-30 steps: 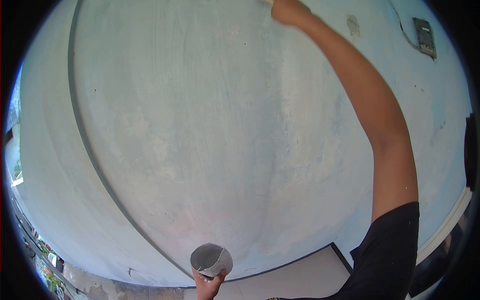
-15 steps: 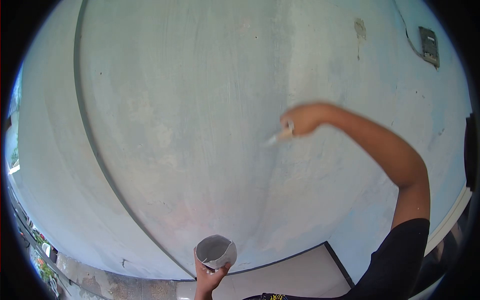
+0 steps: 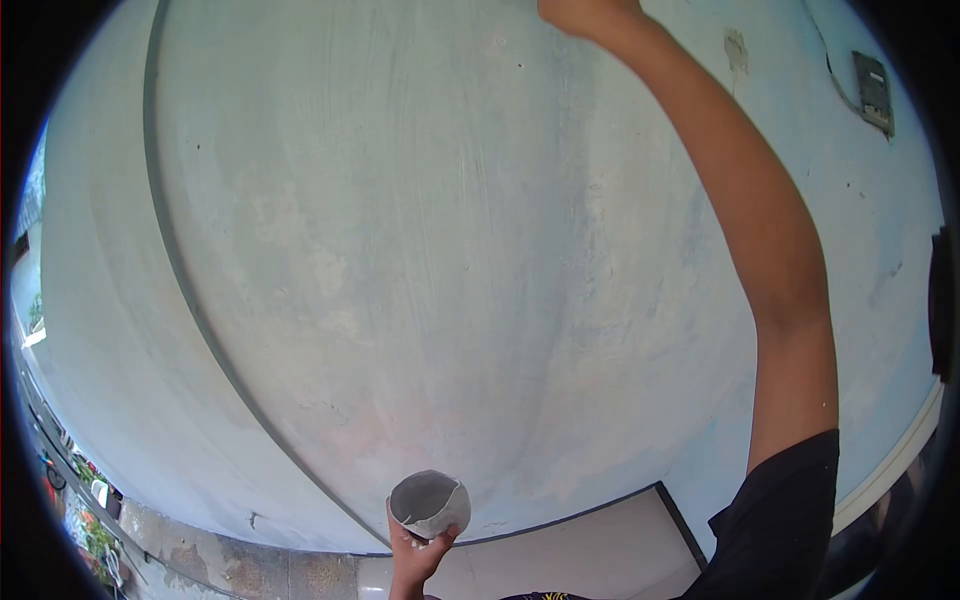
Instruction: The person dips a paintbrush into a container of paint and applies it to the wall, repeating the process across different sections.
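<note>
My left hand (image 3: 416, 560) is closed around the lower side of a round, grey-white paint container (image 3: 453, 510) with a jagged, cut rim. The container is upright at the bottom centre, its open mouth showing a grey inside. My right hand (image 3: 588, 14) is raised high against the painted wall (image 3: 400, 250), and the top of the view cuts off its fingers. Half a second ago it held a paintbrush, which now lies outside the frame. Streaky pale blue-green and whitish paint covers the wall.
A dark vertical strip (image 3: 185, 285) runs down the wall on the left. At the upper right, a grey electrical box (image 3: 873, 92) hangs with a cable. Below, a tiled floor (image 3: 590, 540) with a dark border meets the wall. Plants (image 3: 98, 537) stand at the far lower left.
My right hand has moved up from mid-wall to the top edge, and the paintbrush has left the view with it. My left hand and the container have barely moved.
</note>
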The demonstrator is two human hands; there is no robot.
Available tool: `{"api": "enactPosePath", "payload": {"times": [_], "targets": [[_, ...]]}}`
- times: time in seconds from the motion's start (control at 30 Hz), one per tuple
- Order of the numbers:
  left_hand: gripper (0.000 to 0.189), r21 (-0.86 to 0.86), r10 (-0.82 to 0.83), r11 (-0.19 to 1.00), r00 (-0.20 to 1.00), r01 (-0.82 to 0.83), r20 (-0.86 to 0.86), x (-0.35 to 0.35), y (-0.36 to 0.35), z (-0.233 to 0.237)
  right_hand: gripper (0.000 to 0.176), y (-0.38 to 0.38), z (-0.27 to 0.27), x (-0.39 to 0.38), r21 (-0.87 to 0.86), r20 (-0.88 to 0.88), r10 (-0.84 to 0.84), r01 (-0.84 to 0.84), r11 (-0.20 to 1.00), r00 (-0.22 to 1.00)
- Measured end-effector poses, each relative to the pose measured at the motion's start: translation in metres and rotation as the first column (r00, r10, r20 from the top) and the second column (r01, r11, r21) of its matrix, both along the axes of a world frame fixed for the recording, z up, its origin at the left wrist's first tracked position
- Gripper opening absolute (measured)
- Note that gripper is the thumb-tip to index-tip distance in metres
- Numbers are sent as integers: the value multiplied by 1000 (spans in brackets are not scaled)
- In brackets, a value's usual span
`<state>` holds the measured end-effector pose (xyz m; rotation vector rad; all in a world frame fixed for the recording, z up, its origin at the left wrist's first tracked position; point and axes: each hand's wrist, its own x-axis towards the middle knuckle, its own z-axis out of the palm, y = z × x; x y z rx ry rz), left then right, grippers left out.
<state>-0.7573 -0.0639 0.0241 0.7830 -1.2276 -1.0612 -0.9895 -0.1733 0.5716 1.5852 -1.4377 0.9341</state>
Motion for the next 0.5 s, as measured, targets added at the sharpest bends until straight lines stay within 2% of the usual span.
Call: {"api": "enactPosePath", "payload": {"times": [0.07,0.13,0.17,0.2,0.27,0.3,0.4,0.47,0.5], "targets": [[70,-14,-35,999,999,35,-20,-2,0,8,40,12,-40,6,88,-47,121,-116,989,992],[70,4,-41,999,999,41,-5,-3,-2,2,40,-50,-114,-14,-110,-263,124,-158,981,957],[70,10,-43,999,999,43,8,-1,-4,0,38,-43,-145,-9,-16,-313,23,-29,999,950],[70,22,-46,999,999,45,12,0,-2,0,39,-34,-165,-14,86,-284,103,-82,993,953],[71,37,-93,995,996,93,3,0,-3,3,40,-12,-194,-7,371,-102,141,-94,924,985],[71,44,-90,995,996,91,-4,-1,-3,5,39,-6,-210,-7,452,-97,165,-104,886,982],[71,32,-123,992,992,123,5,4,-2,10,44,-4,-280,-17,612,-85,236,-136,779,968],[72,-11,-89,996,996,89,24,0,2,16,43,4,-312,-23,760,-61,260,-123,638,964],[72,-7,-83,996,996,84,23,1,3,17,43,0,-318,-26,763,-60,265,-127,633,962]]}}
